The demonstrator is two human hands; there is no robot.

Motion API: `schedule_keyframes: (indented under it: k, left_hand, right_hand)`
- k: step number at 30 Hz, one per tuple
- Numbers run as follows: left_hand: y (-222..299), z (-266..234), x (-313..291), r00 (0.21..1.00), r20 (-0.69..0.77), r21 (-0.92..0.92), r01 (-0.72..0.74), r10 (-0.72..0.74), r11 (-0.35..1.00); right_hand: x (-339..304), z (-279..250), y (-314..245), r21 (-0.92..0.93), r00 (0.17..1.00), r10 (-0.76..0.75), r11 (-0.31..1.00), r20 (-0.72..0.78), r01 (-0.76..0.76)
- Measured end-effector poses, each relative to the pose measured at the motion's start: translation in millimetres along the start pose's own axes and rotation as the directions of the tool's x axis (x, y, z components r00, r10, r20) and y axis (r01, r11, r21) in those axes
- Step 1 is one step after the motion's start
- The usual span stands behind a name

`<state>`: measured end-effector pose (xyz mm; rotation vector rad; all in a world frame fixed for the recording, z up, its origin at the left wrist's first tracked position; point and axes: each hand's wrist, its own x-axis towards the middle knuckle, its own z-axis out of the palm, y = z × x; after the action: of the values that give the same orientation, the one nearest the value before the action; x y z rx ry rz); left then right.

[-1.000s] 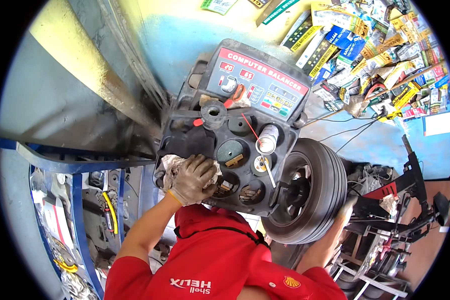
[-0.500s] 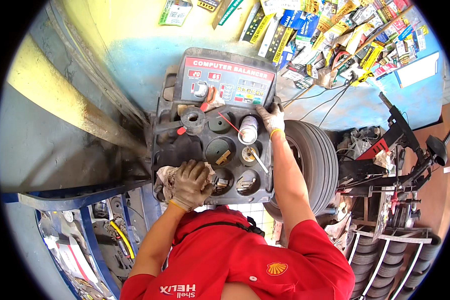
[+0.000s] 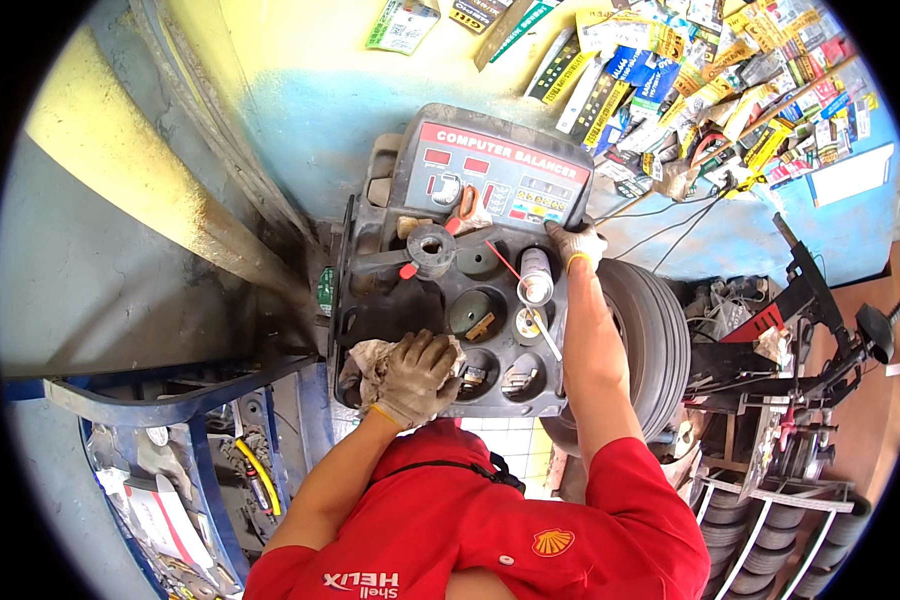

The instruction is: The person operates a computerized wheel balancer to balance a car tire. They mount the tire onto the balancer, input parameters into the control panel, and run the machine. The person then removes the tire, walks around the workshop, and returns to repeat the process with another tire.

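My gloved left hand (image 3: 417, 380) presses down on a crumpled, stained rag (image 3: 370, 362) at the near left corner of the wheel balancer's black tray (image 3: 547, 398). Its fingers curl over the cloth, which bunches out on both sides. My gloved right hand (image 3: 578, 245) grips the right edge of the grey control panel (image 3: 490, 185), thumb in front; some fingers are hidden behind it. Just left of that hand, a spray can (image 3: 536, 285) with a thin red straw stands in a tray pocket. A tool with orange handles (image 3: 469, 200) leans against the panel.
A round black hub piece with arms (image 3: 430, 250) sits on the tray's left. Small metal weights (image 3: 519, 378) lie in the pockets. To the right stands a tyre (image 3: 658, 345); a blue tool cart (image 3: 200, 400) is at left. Stacked tyres (image 3: 760, 545) fill a rack at lower right.
The panel's red digits, lit before, are now dark. The view has shifted, so the balancer appears further right. Both hands keep to the same places on rag and panel.
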<state>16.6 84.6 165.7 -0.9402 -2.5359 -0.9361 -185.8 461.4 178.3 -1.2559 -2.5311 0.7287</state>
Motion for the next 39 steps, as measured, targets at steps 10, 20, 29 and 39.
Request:
schedule_keyframes:
  k: [10, 20, 29, 39]
  left_hand:
    - [4, 1, -2, 0.999, -0.003, 0.038, -0.031, 0.032, 0.999]
    - [23, -6, 1, 0.990, 0.026, 0.077, -0.137, 0.136, 0.988]
    - [15, -36, 3, 0.949, 0.180, 0.328, -0.305, 0.258, 0.894]
    - [13, -8, -17, 0.949, 0.067, 0.421, -0.307, 0.308, 0.854]
  right_hand:
    - [-127, -50, 129, 0.246, 0.969, -0.063, 0.961, -0.239, 0.123]
    - [-467, -57, 406, 0.056, 0.852, 0.523, 0.851, -0.015, -0.522]
    - [-651, -20, 535, 0.005, 0.498, 0.635, 0.614, 0.590, -0.789]
    - [-697, -40, 567, 0.070, 0.644, 0.591, 0.708, 0.487, -0.703]
